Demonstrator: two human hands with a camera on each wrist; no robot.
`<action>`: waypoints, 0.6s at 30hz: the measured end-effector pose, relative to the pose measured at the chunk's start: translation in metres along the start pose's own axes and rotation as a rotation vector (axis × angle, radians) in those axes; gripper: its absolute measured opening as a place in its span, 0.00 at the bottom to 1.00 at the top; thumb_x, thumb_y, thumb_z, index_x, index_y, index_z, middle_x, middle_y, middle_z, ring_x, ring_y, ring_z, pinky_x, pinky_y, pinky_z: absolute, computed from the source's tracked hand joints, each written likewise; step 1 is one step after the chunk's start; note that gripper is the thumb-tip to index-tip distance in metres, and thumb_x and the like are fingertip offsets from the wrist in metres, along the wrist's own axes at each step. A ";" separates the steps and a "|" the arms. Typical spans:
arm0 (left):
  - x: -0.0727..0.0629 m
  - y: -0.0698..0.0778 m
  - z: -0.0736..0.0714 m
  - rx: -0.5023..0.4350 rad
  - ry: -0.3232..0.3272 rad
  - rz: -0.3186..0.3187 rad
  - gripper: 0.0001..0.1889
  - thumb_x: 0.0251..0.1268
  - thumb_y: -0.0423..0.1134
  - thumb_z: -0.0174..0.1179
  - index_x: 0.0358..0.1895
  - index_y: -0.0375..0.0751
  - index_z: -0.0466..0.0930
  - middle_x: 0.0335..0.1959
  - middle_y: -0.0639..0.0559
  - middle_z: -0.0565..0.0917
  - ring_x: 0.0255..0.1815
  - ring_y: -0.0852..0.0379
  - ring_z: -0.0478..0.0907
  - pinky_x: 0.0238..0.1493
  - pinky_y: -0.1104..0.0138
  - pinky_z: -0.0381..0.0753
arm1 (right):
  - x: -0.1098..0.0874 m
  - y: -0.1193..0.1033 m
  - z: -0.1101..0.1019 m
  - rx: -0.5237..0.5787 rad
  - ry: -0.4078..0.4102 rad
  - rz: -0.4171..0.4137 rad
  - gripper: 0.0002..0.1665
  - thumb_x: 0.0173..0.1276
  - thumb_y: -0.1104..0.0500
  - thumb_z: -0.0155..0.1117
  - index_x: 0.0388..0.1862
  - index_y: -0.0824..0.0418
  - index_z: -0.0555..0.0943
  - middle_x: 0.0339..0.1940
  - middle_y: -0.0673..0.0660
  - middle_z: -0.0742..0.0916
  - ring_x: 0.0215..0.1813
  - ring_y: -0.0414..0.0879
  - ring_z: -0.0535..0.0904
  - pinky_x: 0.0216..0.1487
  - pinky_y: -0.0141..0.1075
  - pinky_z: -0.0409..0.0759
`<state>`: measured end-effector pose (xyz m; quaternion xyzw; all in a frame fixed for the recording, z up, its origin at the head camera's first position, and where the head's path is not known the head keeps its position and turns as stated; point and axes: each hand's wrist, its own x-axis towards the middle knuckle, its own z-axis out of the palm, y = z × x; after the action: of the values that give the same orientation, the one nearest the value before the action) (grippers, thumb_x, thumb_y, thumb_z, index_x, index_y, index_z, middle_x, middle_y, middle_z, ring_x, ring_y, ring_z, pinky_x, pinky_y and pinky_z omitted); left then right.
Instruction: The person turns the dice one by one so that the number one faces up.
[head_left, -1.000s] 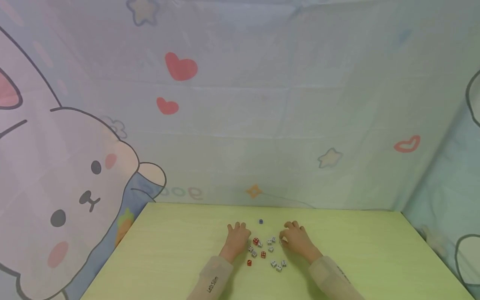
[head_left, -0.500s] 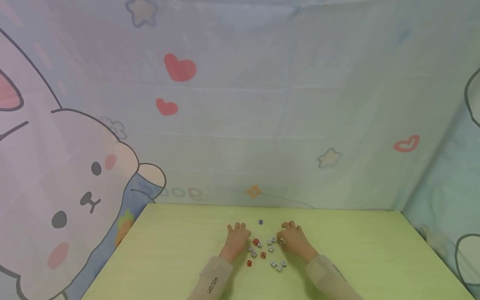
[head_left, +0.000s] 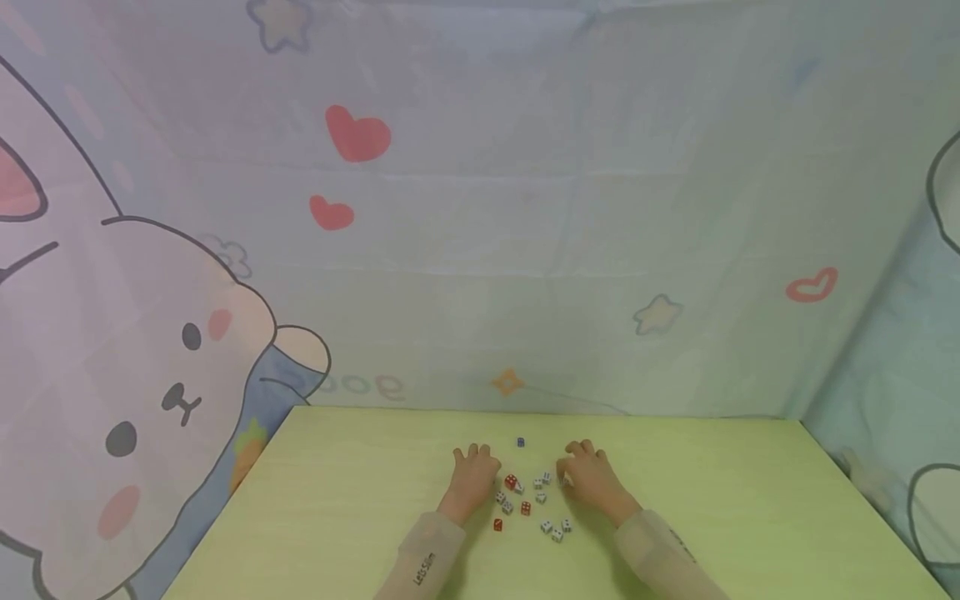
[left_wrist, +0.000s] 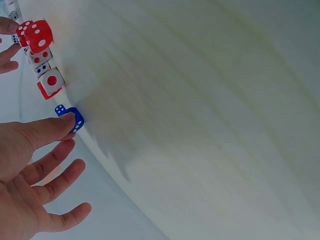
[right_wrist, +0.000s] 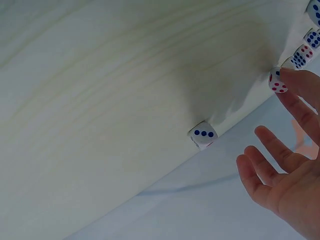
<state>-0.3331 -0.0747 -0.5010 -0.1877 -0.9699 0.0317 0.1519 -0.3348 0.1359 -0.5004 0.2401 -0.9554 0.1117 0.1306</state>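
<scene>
In the left wrist view, a blue die [left_wrist: 76, 121] with white pips is pinched between the thumb and forefinger of my left hand [left_wrist: 35, 175]; the other fingers are spread. My right hand [right_wrist: 292, 175] likewise pinches a white die [right_wrist: 278, 82] with red pips, its remaining fingers loosely bent. A white die [right_wrist: 203, 134] showing three blue pips lies on the table near the right hand. In the head view, the left hand [head_left: 472, 477] and right hand [head_left: 592, 477] flank a loose group of white and red dice, including a red die [head_left: 511, 482]. Both pinched dice are hidden there.
The dice lie on a pale yellow-green table [head_left: 360, 483]. Beyond the group sits another blue die [head_left: 521, 442]. Nearest the person are a red die [head_left: 498, 525] and several white dice [head_left: 557, 535]. A printed cloth [head_left: 480, 208] hangs behind the table.
My right hand shifted slightly left, then a little back to the right. The left hand stays in nearly the same place, and the loose dice keep their arrangement.
</scene>
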 end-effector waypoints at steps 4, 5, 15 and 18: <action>0.000 0.000 0.000 -0.005 -0.012 -0.002 0.03 0.52 0.34 0.59 0.28 0.46 0.81 0.35 0.47 0.78 0.42 0.49 0.74 0.48 0.48 0.71 | -0.001 0.002 0.001 0.006 0.009 0.002 0.06 0.47 0.63 0.68 0.24 0.57 0.80 0.46 0.63 0.78 0.49 0.59 0.69 0.44 0.55 0.71; 0.001 0.000 0.000 -0.003 -0.013 -0.002 0.03 0.51 0.34 0.59 0.28 0.46 0.81 0.36 0.47 0.78 0.42 0.49 0.74 0.48 0.48 0.71 | -0.001 0.003 0.001 0.004 0.008 0.001 0.06 0.47 0.63 0.68 0.24 0.57 0.80 0.46 0.63 0.78 0.49 0.59 0.69 0.43 0.55 0.71; 0.001 0.000 0.000 0.006 -0.002 0.002 0.03 0.49 0.35 0.61 0.28 0.47 0.81 0.35 0.48 0.79 0.41 0.49 0.74 0.47 0.48 0.71 | -0.001 0.004 0.001 -0.001 -0.016 -0.002 0.07 0.47 0.63 0.68 0.28 0.57 0.81 0.47 0.63 0.78 0.49 0.58 0.69 0.44 0.55 0.71; 0.001 0.000 0.002 0.012 0.003 0.005 0.02 0.49 0.35 0.61 0.28 0.47 0.81 0.34 0.48 0.79 0.41 0.49 0.74 0.46 0.48 0.72 | -0.002 0.003 0.000 -0.005 -0.026 -0.006 0.07 0.47 0.63 0.68 0.28 0.57 0.81 0.47 0.63 0.78 0.50 0.58 0.69 0.44 0.55 0.70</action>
<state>-0.3345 -0.0741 -0.5025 -0.1890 -0.9690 0.0375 0.1544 -0.3347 0.1397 -0.5014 0.2441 -0.9566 0.1059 0.1192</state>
